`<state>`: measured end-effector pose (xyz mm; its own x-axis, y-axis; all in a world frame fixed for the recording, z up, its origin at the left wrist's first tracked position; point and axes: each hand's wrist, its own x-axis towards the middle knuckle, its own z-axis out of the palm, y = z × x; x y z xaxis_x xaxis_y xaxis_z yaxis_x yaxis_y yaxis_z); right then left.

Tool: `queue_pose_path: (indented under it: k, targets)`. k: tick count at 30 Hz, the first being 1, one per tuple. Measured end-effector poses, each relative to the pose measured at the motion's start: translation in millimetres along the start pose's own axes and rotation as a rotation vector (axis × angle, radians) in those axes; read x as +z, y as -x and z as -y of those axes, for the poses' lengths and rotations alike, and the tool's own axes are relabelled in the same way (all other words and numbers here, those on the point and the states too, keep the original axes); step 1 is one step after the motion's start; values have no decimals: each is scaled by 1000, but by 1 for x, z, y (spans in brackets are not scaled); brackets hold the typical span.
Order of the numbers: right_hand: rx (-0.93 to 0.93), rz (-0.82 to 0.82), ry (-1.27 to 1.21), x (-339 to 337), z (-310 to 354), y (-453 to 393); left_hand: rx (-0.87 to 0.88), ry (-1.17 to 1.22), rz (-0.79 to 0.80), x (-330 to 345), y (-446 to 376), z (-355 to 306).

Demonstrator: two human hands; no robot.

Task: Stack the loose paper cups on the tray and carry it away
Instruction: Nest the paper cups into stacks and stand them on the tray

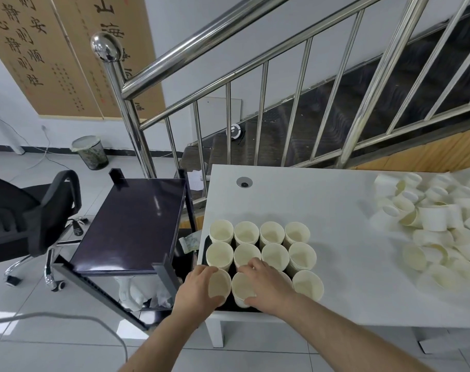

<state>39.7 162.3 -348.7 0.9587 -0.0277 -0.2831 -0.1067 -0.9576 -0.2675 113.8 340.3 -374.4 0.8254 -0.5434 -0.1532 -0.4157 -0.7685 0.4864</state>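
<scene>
On the white table's near left corner sits a dark tray w/ stacks of paper cups packed upright in rows, approx 4 across, 3 rows deep. Left hand grips the front-left stack, fingers + thumb curled round its rim. Right hand is beside it, wrapped round the next front stack: thumb on the near side, fingers over the far rim. Both forearms reach in from the bottom edge.

Loose cups lie in a jumbled pile at the table's right end, well apart from the tray, most on their sides.

Left of the table: a dark glossy cart, then an office chair. Steel stair railing runs behind the table; a bin stands by the far wall under calligraphy scrolls.
</scene>
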Motion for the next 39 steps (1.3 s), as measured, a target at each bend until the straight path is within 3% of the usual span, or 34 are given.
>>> queue_pose_path:
  k: [7, 16, 31, 39]
  targets:
    - [-17, -37, -14, -4, -3, 4, 29, -25, -73, -3, 2, -17]
    - [36, -219, -76, -47, -66, 59, 216, 113, -199, 8, -13, -113]
    - [353, -295, -51, -77, -274, 223, 379, 131, -23, 120, -25, -334]
    - [442, -324, -83, -87, -342, 243, 390, 153, 19, 151, -45, -394]
